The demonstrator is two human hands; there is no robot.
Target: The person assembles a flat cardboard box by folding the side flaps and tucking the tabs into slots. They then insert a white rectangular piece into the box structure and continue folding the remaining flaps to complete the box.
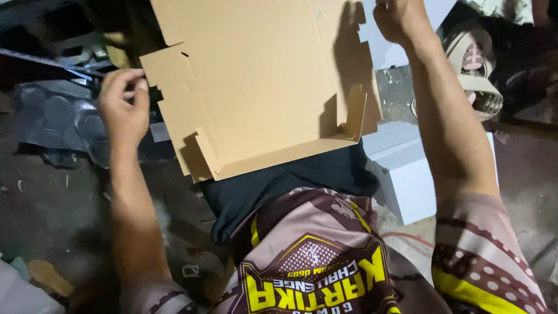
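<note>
A flat brown cardboard box blank [261, 75] with cut flaps and slots rests tilted on my lap, its near edge folded up. My left hand [123, 106] pinches a side flap at the blank's left edge. At the upper right edge of the cardboard is my right hand [400, 18], fingers curled on the top corner. Black shorts [279, 180] and a printed maroon shirt [314, 261] show below the blank.
A white folded box [407, 174] lies at my right side, under the blank's corner. A beige sandal [476, 70] sits at the far right. Crumpled clear plastic [64, 122] lies on the dark floor to the left.
</note>
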